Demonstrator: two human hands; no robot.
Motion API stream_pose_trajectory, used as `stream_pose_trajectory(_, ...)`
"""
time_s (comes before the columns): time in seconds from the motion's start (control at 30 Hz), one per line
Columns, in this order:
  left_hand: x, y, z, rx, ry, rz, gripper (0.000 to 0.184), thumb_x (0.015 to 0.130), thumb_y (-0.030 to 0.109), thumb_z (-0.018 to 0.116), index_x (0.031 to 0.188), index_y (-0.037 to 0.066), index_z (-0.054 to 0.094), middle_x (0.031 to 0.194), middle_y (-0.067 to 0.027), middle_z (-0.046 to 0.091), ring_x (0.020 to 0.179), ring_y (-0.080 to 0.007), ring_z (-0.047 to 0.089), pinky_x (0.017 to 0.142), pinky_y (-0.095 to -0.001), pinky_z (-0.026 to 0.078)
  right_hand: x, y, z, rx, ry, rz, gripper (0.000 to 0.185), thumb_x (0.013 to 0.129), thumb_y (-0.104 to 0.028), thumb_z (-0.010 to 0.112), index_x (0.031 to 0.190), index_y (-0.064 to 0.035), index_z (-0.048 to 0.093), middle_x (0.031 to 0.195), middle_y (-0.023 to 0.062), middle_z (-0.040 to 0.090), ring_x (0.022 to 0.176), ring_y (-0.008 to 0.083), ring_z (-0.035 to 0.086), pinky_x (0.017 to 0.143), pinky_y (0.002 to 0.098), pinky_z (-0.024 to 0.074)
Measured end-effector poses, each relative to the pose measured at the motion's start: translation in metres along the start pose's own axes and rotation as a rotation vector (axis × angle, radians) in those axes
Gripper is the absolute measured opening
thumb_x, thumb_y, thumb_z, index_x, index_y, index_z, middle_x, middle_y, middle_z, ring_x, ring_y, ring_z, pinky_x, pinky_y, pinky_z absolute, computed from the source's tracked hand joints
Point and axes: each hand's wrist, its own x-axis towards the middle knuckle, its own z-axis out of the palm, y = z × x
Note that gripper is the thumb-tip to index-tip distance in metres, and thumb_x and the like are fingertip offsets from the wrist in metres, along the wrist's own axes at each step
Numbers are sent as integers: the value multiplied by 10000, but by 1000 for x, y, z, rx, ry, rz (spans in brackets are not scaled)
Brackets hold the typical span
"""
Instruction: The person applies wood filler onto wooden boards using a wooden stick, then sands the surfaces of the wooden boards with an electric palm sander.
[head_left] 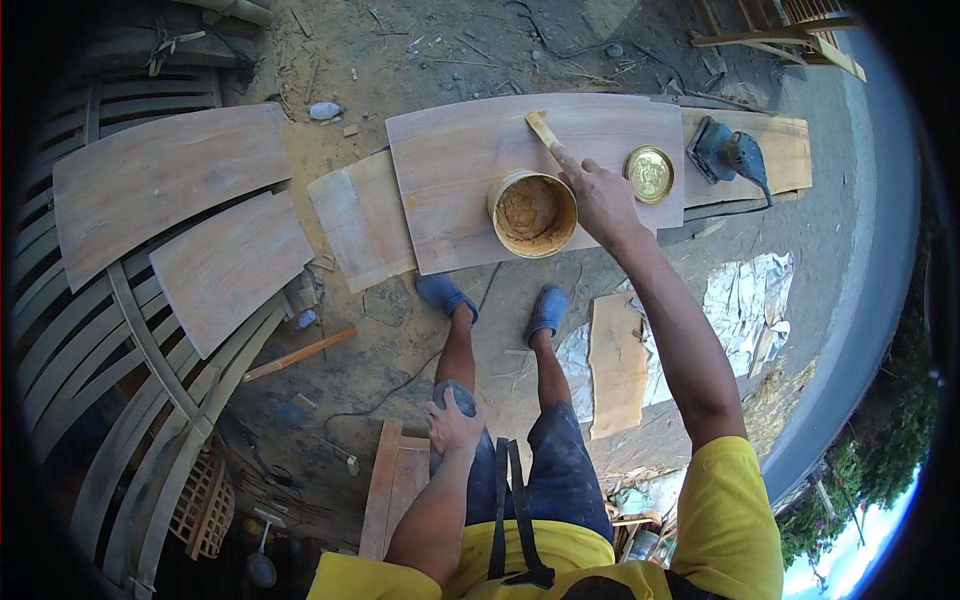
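My right hand [600, 202] is closed round a flat putty spatula [543, 130], its pale blade end over the wide wooden panel [450, 150]. Just left of that hand stands an open can [533, 214] with brown-orange paste inside. A round gold lid [649, 174] lies on the panel to the right of the hand. My left hand [455, 420] rests at my knee, fingers curled round a dark rounded object whose nature I cannot make out.
A blue electric sander [727, 155] sits on a board at the right, its cord trailing. More wooden panels [170, 180] lie on slats at the left. A loose board [618, 365] and silvery sheeting [745, 300] are on the ground.
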Motion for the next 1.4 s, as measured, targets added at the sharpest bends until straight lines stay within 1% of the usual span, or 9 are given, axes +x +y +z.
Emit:
stream_pose_trajectory(0.2,3,1,3,1,19,0,829,832,476,784,1547,178,490,1356,-274,529,1261,-476,613,1017,-541,550,5,5,-15,30,-10,-24,442,1089,-241,592,1527,-184,576,902,165,720,794,394,735,705,527,585)
stream_pose_trajectory(0.27,1,0,3,-2,24,0,816,840,468,786,1542,170,496,1354,-278,532,1263,-472,614,1020,-538,550,8,3,-11,13,10,-91,448,1064,-209,587,1503,-124,557,854,182,715,759,393,738,663,529,593)
stream_pose_trajectory(0.37,3,-5,11,29,44,7,830,841,522,778,1556,205,500,1345,-259,530,1257,-444,619,1004,-534,547,0,5,-7,16,14,-63,450,1060,-211,593,1500,-123,558,862,183,718,758,391,738,667,531,596)
stream_pose_trajectory(0.47,2,-4,9,25,40,5,829,841,518,778,1557,207,499,1346,-257,528,1248,-445,624,1001,-538,548,-6,7,-5,88,43,-6,445,1081,-241,603,1514,-144,578,918,176,732,779,403,733,700,527,593)
stream_pose_trajectory(0.6,-1,-3,2,4,10,-7,787,859,470,785,1531,170,509,1388,-286,520,1274,-476,613,1027,-535,548,-7,12,16,57,91,-33,472,1058,-219,591,1517,-117,548,867,180,722,757,388,739,665,530,597)
stream_pose_trajectory(0.67,-1,-2,2,8,11,-6,789,860,477,783,1535,173,509,1394,-288,517,1278,-475,612,1030,-531,549,-13,6,16,22,40,73,432,1075,-238,606,1495,-135,599,897,176,730,770,407,732,694,522,593)
stream_pose_trajectory(0.87,-2,0,0,7,3,-15,797,864,495,776,1544,177,509,1400,-292,514,1280,-473,615,1028,-536,550,-3,6,8,96,112,38,405,1064,-227,611,1454,-124,634,884,187,729,778,411,731,715,542,585)
stream_pose_trajectory(1.2,-4,0,-1,16,5,-16,792,866,486,777,1545,178,507,1361,-280,523,1255,-465,624,1004,-534,555,-5,7,1,108,75,47,401,1044,-211,605,1432,-117,642,908,198,748,821,411,742,735,542,591)
stream_pose_trajectory(1.4,-6,2,0,33,42,3,769,875,476,773,1533,181,506,1367,-284,518,1249,-473,623,1012,-538,551,-6,11,-10,95,43,37,406,1045,-213,608,1440,-126,643,969,190,769,832,402,746,740,533,593)
